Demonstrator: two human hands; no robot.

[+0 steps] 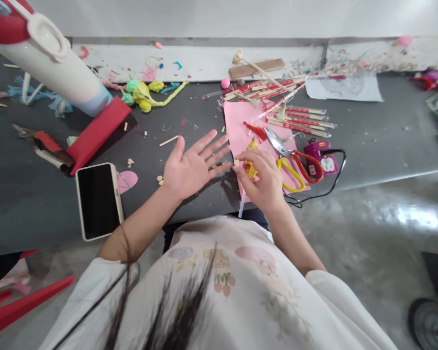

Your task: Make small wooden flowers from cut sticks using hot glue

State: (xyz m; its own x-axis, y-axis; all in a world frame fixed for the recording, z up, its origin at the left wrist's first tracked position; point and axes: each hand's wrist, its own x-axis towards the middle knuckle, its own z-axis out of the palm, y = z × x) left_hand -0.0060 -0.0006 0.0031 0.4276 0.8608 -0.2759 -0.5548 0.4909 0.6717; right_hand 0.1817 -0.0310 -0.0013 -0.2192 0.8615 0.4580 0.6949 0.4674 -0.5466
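Near the front edge of the desk (368,131), the left hand (190,174) is spread palm up; the right hand (263,181) pinches a small pale piece (236,163) over the pink sheet (237,119).

Craft workshop, dark bench (372,131), pliers (45,142) at left, scissors (295,153) near the front edge, bright scraps (149,74) along the far edge

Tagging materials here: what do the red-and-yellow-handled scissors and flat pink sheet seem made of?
Scissors: blades look like polished metal, given their silvery sheen; handles probably smooth plastic, given solid bright colours. Pink sheet: likely matte paper or card, thin, without gloss.
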